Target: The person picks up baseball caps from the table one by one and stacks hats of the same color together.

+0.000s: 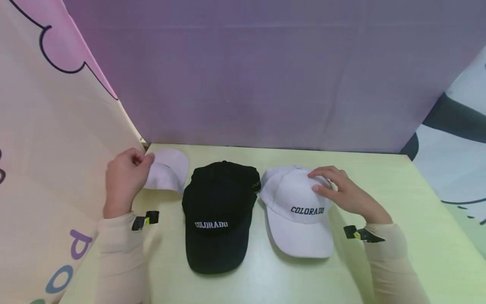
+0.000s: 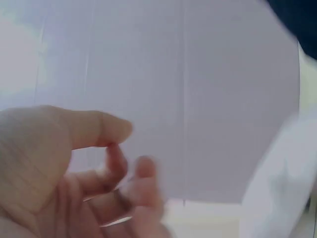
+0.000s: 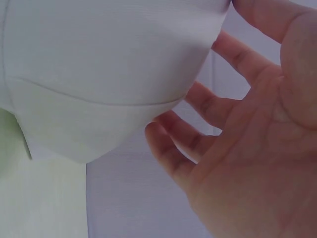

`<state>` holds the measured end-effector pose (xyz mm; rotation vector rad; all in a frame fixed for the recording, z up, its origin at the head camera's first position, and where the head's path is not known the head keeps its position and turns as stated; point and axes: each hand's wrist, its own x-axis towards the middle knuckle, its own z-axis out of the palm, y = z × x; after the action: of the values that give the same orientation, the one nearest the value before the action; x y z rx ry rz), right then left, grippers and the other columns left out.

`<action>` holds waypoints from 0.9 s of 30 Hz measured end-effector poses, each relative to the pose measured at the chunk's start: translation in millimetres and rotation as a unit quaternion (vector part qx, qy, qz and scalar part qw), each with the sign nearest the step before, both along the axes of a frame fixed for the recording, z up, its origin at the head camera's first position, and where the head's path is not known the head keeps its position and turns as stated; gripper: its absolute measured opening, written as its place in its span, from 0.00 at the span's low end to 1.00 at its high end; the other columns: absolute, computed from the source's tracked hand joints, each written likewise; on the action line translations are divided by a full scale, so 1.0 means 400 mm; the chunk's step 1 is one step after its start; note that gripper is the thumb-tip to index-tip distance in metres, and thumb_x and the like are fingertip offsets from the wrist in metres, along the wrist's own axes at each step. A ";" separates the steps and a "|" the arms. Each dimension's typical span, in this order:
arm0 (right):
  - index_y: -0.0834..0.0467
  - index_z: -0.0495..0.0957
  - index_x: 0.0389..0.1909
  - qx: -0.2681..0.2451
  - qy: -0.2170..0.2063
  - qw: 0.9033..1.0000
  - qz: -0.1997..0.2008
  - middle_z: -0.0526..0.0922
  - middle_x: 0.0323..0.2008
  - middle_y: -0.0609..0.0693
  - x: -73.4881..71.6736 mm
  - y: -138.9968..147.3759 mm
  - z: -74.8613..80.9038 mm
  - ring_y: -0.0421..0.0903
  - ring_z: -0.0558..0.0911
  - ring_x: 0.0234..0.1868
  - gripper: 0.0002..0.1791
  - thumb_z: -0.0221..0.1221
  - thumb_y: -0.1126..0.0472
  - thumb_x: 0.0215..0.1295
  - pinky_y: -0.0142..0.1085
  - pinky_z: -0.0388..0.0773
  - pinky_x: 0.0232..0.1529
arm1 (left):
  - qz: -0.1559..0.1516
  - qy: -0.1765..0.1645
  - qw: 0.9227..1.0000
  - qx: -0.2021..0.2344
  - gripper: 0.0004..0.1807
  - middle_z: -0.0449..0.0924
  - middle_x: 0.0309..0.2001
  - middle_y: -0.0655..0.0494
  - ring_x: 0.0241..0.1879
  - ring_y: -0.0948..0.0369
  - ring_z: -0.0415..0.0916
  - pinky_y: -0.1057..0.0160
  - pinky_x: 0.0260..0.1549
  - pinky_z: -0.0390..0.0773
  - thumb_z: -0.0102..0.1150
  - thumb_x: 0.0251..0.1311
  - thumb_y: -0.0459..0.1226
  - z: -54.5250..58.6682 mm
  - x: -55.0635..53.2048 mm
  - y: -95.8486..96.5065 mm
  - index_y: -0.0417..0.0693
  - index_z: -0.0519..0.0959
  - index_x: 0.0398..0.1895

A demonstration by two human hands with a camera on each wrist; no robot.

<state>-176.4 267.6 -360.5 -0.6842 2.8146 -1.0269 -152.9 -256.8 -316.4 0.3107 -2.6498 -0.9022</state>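
Observation:
A white baseball cap [image 1: 298, 194] with COLORADO in dark letters lies on the right, its brim toward me. My right hand [image 1: 343, 192] touches the right side of its crown with spread fingers. In the right wrist view, relaxed fingertips [image 3: 161, 139] meet the edge of the white fabric [image 3: 109, 64]. At the far left, my left hand [image 1: 123, 179] is raised beside another white cap [image 1: 171, 171], which it partly covers. Its thumb and forefinger come together, the other fingers loosely curled, and nothing shows between them. Between the hands lies a black COLORADO cap [image 1: 220, 207].
The caps lie on a pale yellow table [image 1: 163, 261]. A purple cloth wall [image 1: 243, 76] rises behind its far edge. Printed cloth [image 1: 57, 126] hangs close along the left side, and another patterned cloth [image 1: 455, 169] stands at the right.

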 end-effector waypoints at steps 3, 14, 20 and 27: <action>0.48 0.76 0.63 0.006 0.002 1.000 -0.002 0.73 0.66 0.54 0.003 -0.003 0.001 0.54 0.65 0.64 0.19 0.60 0.54 0.74 0.60 0.67 0.60 | -0.001 -0.083 0.997 -0.001 0.25 0.84 0.25 0.54 0.26 0.56 0.76 0.60 0.25 0.68 0.47 0.74 0.54 -0.007 0.015 -0.071 0.41 0.79 0.35; 0.49 0.75 0.63 0.014 0.008 1.000 -0.006 0.74 0.65 0.55 0.014 0.004 -0.004 0.53 0.67 0.62 0.18 0.59 0.53 0.75 0.59 0.67 0.59 | -0.057 -0.264 0.951 0.149 0.28 0.84 0.42 0.40 0.32 0.56 0.85 0.56 0.38 0.87 0.48 0.76 0.51 -0.054 0.002 -0.144 0.31 0.68 0.53; 0.49 0.75 0.63 0.014 0.009 1.000 -0.007 0.74 0.65 0.54 0.011 0.005 -0.009 0.52 0.67 0.62 0.18 0.59 0.53 0.75 0.58 0.68 0.59 | -0.011 -0.200 0.971 0.134 0.19 0.86 0.31 0.53 0.24 0.63 0.85 0.64 0.29 0.84 0.58 0.72 0.46 -0.078 -0.020 -0.131 0.37 0.69 0.44; 0.48 0.75 0.64 0.013 -0.002 1.000 -0.012 0.73 0.66 0.54 0.013 0.005 -0.008 0.54 0.67 0.63 0.19 0.58 0.52 0.76 0.61 0.68 0.60 | 0.054 -0.144 0.975 0.162 0.19 0.84 0.46 0.35 0.21 0.67 0.84 0.67 0.27 0.82 0.61 0.69 0.43 -0.099 -0.041 -0.124 0.38 0.69 0.50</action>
<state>-171.2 269.4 -363.7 -0.6456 2.8342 -0.9929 -169.5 -306.3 -356.0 0.7055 -2.6964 -1.3452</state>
